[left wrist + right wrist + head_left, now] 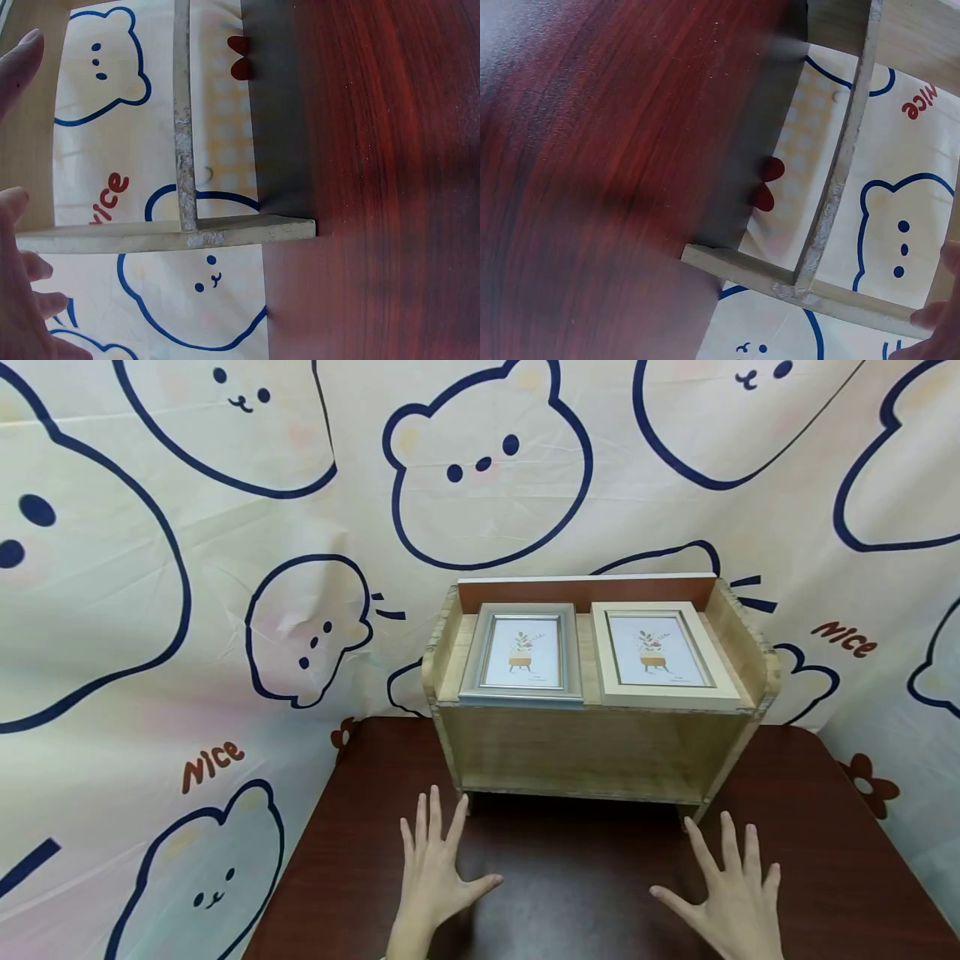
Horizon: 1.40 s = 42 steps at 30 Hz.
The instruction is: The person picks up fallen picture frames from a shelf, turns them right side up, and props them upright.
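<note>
Both hands are over the dark table in front of a small wooden shelf [577, 752], fingers spread and nothing held. My left hand [433, 872] is before the shelf's left leg, thumb pointing inward. Toward the shelf's right leg, my right hand [731, 897] has its thumb pointing inward too. On the shelf's upper board lie two picture frames side by side: a silver-grey frame [480, 652] at left and a cream frame [723, 681] at right. Each holds a print of a potted plant. In the left wrist view, the left fingers [34, 60] overlap the shelf's side.
The dark red-brown table [337, 860] carries the shelf near its back edge. Behind it hangs a pale cloth [337, 510] with blue-outlined bears and the word "Nice". The shelf's lower level is open at the back, as the right wrist view shows.
</note>
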Each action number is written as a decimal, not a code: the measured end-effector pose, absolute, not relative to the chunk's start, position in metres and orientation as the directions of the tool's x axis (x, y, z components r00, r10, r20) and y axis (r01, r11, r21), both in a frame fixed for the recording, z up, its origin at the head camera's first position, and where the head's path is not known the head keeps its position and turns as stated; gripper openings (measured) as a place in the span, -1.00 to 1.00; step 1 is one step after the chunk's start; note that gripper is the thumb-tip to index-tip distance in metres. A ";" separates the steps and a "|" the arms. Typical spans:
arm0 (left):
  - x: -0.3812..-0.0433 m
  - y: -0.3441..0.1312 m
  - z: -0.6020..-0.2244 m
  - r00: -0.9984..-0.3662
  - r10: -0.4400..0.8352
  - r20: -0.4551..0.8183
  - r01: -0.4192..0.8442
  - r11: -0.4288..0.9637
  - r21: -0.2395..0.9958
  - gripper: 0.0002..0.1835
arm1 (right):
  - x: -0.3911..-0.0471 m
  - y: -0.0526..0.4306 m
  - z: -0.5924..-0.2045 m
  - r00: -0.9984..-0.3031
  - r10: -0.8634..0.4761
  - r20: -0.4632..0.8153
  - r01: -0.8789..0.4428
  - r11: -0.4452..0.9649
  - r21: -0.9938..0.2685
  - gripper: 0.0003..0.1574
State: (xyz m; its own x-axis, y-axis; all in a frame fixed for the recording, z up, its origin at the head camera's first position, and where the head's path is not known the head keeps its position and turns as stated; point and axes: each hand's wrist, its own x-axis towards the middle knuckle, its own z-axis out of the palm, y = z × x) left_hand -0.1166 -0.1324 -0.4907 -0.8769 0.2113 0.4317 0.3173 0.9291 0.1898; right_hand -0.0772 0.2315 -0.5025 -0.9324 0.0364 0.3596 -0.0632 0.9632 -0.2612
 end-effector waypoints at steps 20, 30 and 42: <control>-0.131 -0.133 -0.448 -0.679 0.250 0.690 0.551 0.795 0.254 0.00 | -0.086 0.225 -0.436 -0.835 -0.020 0.551 -0.287 0.869 -0.404 0.20; -0.151 -0.129 -0.414 -0.477 0.133 0.869 0.737 0.599 0.312 -0.36 | -0.107 0.216 -0.400 -0.786 0.016 0.618 -0.404 0.743 -0.533 -0.47; -0.175 -0.121 -0.374 -0.473 0.027 0.881 0.765 0.508 0.395 -0.56 | -0.140 0.201 -0.337 -0.796 -0.003 0.605 -0.506 0.552 -0.663 -0.63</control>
State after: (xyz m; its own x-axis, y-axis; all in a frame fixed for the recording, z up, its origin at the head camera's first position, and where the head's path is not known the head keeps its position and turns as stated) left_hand -0.1750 -0.1208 -0.3738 -0.4728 0.0273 0.8808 0.7653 0.5082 0.3950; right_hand -0.1403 0.2009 -0.3372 -0.7964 -0.0025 0.6048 -0.5056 0.5516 -0.6634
